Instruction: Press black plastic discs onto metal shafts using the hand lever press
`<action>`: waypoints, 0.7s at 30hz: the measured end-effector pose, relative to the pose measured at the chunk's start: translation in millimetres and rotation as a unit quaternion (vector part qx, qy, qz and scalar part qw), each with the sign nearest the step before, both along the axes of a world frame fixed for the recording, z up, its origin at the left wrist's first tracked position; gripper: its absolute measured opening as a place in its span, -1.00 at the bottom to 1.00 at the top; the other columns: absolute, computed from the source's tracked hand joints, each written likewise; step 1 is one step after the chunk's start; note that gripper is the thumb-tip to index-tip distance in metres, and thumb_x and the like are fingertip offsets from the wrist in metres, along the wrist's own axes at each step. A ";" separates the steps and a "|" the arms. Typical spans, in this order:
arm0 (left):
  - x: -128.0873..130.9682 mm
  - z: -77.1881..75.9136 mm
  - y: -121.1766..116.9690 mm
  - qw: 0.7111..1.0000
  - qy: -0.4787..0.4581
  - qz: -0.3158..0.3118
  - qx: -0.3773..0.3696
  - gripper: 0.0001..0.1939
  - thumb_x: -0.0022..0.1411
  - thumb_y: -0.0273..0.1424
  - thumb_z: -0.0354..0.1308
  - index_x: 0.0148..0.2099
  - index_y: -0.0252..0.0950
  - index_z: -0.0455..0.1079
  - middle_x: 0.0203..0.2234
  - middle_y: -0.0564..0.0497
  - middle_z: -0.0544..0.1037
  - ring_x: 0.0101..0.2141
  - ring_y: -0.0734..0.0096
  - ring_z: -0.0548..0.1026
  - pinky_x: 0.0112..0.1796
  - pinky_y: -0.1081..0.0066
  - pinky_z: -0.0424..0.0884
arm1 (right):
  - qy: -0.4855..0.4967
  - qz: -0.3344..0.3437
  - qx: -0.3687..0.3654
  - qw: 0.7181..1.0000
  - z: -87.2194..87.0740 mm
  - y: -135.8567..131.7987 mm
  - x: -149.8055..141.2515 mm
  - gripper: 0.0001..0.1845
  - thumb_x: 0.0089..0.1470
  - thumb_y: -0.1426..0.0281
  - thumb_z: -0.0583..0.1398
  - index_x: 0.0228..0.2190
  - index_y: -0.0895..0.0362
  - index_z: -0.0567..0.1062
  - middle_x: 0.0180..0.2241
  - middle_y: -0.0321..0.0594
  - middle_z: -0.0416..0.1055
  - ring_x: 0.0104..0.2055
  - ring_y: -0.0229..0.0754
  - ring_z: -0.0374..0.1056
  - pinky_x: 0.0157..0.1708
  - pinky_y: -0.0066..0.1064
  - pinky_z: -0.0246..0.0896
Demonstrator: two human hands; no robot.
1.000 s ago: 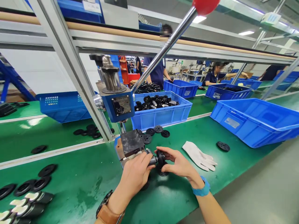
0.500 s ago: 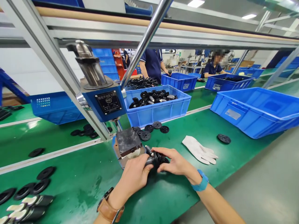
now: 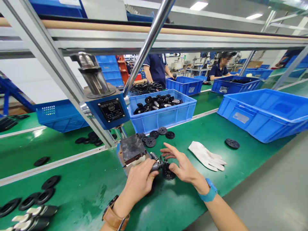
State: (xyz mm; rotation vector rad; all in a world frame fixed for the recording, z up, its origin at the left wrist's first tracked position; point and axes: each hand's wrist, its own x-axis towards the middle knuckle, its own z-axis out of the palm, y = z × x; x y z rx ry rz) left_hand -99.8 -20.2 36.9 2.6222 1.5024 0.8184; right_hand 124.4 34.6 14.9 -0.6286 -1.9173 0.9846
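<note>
My left hand (image 3: 141, 178) is wrapped round the dark cylindrical end of a black part with ribbed discs (image 3: 164, 164), held level just in front of the press. On its right, my right hand (image 3: 180, 163) has its fingers spread, with the thumb close to the discs; whether it touches them I cannot tell. A black disc (image 3: 169, 175) shows below the held part. Behind my left hand stands the hand press's dark metal block (image 3: 132, 148), with a small grey cylinder (image 3: 154, 156) beside it.
The blue press head (image 3: 106, 109) rises at left. Loose black discs (image 3: 150, 142) lie before a blue bin (image 3: 163, 115) of black parts. Further right are a white glove (image 3: 207, 156), a single disc (image 3: 232, 143) and another blue bin (image 3: 262, 118). Co-workers (image 3: 218, 69) are behind.
My right hand's fingers have opened away from the discs, leaving more of them visible. My left hand keeps its hold on the part. The view has shifted slightly.
</note>
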 end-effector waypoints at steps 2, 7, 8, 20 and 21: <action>0.6 -1.2 -0.1 1.000 0.003 -0.004 0.002 -0.88 0.46 -0.39 0.01 -0.05 -0.23 0.35 -0.36 0.01 0.58 -0.40 0.25 0.57 -0.43 0.35 0.32 | -0.003 0.029 0.011 1.000 4.5 -0.6 -1.2 -0.03 0.12 -0.10 0.34 0.37 0.09 0.24 0.26 0.08 0.39 0.21 0.11 0.43 0.17 -0.11 0.38; 0.8 -4.7 1.0 1.000 0.007 -0.018 0.018 -0.88 0.47 -0.36 0.00 -0.08 -0.22 0.35 -0.39 0.02 0.55 -0.43 0.26 0.54 -0.45 0.35 0.30 | -0.089 -0.011 0.004 0.996 9.9 -2.3 -3.3 -0.29 0.03 0.13 0.45 0.16 0.11 0.50 -0.04 -0.07 0.62 -0.09 0.02 0.56 -0.01 -0.21 0.45; 0.6 -4.5 1.1 1.000 0.010 -0.017 0.020 -0.88 0.47 -0.36 0.00 -0.09 -0.22 0.35 -0.39 0.02 0.55 -0.43 0.26 0.54 -0.45 0.36 0.30 | -0.091 -0.019 -0.007 0.996 9.5 -2.2 -3.0 -0.31 0.03 0.13 0.45 0.15 0.11 0.52 -0.07 -0.09 0.63 -0.13 0.00 0.56 -0.06 -0.23 0.47; -1.4 -0.5 0.4 1.000 0.003 0.000 0.018 -0.91 0.42 -0.43 0.04 -0.08 -0.24 0.35 -0.40 0.01 0.58 -0.45 0.25 0.55 -0.45 0.34 0.31 | -0.049 0.015 0.003 0.999 -0.1 3.0 -1.5 -0.17 -0.02 0.12 0.50 0.25 0.00 0.47 0.13 -0.04 0.56 0.11 0.09 0.53 0.17 -0.12 0.41; -1.1 -2.2 0.3 1.000 0.002 -0.001 0.016 -0.90 0.42 -0.43 0.03 -0.08 -0.24 0.35 -0.41 0.01 0.58 -0.45 0.25 0.55 -0.46 0.34 0.31 | -0.049 0.019 0.008 0.999 -1.7 3.5 -2.2 -0.17 -0.01 0.11 0.50 0.25 0.00 0.47 0.13 -0.04 0.56 0.11 0.10 0.53 0.17 -0.12 0.41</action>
